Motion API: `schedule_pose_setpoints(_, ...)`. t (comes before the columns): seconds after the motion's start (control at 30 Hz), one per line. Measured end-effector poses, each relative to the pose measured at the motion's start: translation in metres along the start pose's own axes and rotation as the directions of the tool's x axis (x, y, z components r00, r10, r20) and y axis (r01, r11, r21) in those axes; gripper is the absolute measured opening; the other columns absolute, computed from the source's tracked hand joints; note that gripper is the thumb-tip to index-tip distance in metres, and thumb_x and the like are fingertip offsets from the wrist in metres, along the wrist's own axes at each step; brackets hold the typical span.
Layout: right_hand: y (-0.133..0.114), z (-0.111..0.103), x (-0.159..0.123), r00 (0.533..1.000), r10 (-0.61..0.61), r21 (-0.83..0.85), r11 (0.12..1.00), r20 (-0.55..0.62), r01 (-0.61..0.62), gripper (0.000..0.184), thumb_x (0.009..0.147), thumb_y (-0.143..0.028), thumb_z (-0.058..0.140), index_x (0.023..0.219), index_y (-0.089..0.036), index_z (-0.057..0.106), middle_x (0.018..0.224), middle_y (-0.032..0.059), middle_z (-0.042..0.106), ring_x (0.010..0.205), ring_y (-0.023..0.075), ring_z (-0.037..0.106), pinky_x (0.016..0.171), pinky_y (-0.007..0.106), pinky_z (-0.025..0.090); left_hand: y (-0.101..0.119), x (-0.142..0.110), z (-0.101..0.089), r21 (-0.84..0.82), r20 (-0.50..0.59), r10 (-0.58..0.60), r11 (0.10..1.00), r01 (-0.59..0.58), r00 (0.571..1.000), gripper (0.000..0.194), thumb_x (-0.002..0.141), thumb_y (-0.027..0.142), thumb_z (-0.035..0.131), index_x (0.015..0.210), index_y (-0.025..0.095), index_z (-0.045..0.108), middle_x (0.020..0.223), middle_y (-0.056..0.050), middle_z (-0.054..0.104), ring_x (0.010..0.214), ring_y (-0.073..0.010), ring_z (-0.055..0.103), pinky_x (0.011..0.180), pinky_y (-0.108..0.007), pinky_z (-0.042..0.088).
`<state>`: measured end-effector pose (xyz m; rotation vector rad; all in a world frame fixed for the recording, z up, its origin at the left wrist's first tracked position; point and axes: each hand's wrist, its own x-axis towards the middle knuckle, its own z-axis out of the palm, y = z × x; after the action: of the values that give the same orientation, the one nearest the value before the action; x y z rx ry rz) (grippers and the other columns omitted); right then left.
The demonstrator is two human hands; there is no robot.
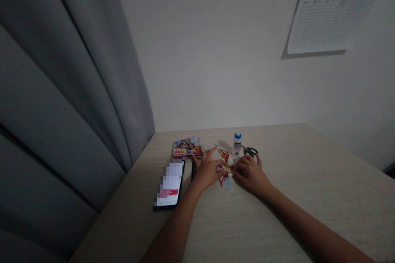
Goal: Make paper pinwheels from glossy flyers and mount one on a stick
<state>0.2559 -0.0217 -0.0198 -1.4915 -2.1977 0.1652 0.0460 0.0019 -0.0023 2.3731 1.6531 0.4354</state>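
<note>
A folded strip of printed red-and-white paper (225, 168) lies on the wooden tabletop (296, 197) between my hands, with loose ends reaching up and down. My right hand (250, 174) pinches the strip's right side with its fingertips. My left hand (206, 169) sits just left of the paper, fingers spread, its thumb side against the strip. Whether it grips the paper is hidden. Behind the strip stand a white glue bottle with a blue cap (237, 144) and black-handled scissors (249, 151).
A colourful booklet (187, 147) lies left of the glue bottle. Left of my left hand are a black pen (193, 170) and a smartphone with a blurred screen (169, 185). A grey curtain (61, 90) hangs along the left table edge; a wall with a pinned paper sheet (328, 20) stands behind.
</note>
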Motion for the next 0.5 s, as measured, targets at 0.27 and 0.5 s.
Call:
schedule_pose_setpoints(0.27,-0.0005,-0.002,-0.0003,1.0,-0.019,0.016,1.0,-0.014,0.019,0.018,0.09,-0.041,0.059,0.093,-0.029,0.072,0.105,0.0031,0.072,0.117,0.027,0.053,0.115,0.064,0.006,-0.0012,-0.0011,-0.0031,0.054,0.009,0.042,0.998,-0.042,0.999,0.022,0.087,0.048,0.066,0.108,0.048,0.074,0.162,0.008,0.029,0.148,-0.0416,0.018,0.107,-0.078,-0.012)
schedule_pose_setpoints(0.5,0.0027,-0.0004,-0.0018,0.999,-0.044,-0.014,0.999,-0.006,0.044,0.025,0.091,-0.042,0.058,0.111,-0.034,0.072,0.112,0.0048,0.071,0.119,0.0284,0.052,0.114,0.066,0.006,-0.0008,-0.0026,-0.007,0.113,0.045,0.061,0.991,-0.065,0.997,0.026,0.092,0.054,0.056,0.111,0.047,0.073,0.163,0.006,0.027,0.149,-0.0421,0.017,0.105,-0.079,-0.014)
